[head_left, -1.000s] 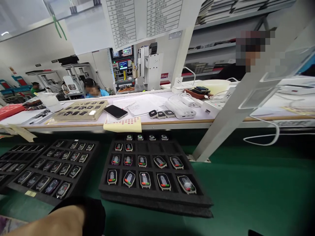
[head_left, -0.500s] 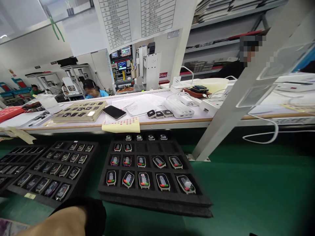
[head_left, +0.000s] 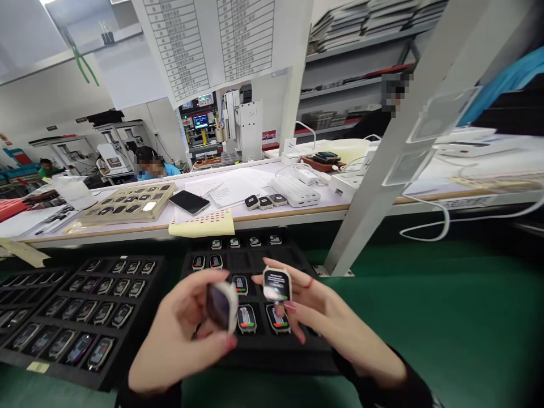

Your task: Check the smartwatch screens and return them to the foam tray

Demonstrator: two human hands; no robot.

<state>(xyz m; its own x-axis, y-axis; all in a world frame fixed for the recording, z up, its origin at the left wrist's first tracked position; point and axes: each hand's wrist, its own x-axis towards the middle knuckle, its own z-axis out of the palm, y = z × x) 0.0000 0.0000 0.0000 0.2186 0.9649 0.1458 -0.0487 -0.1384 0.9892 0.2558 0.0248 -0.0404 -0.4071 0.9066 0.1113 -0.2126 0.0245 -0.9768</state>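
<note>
My left hand [head_left: 181, 334] is closed round a small watch body with a dark screen [head_left: 221, 305], held above the front of a black foam tray [head_left: 250, 260]. My right hand [head_left: 323, 317] pinches a second watch body [head_left: 276, 284] whose lit screen faces me. Both hands hover over the tray's front rows, where more watch bodies [head_left: 247, 318] lie in pockets with coloured screens. Several pockets in the tray's third row are bare.
Another black tray of watch bodies [head_left: 91, 317] lies to the left on the green conveyor belt [head_left: 446, 323]. A slanted white post [head_left: 382, 164] rises at right. Behind runs a white bench with a phone [head_left: 189, 202], a beige tray [head_left: 127, 203] and power banks [head_left: 296, 192]. Other people sit further back.
Both hands have come up into view over the middle tray, each now holding a watch body. Earlier only my left forearm showed at the bottom edge. The view has shifted slightly.
</note>
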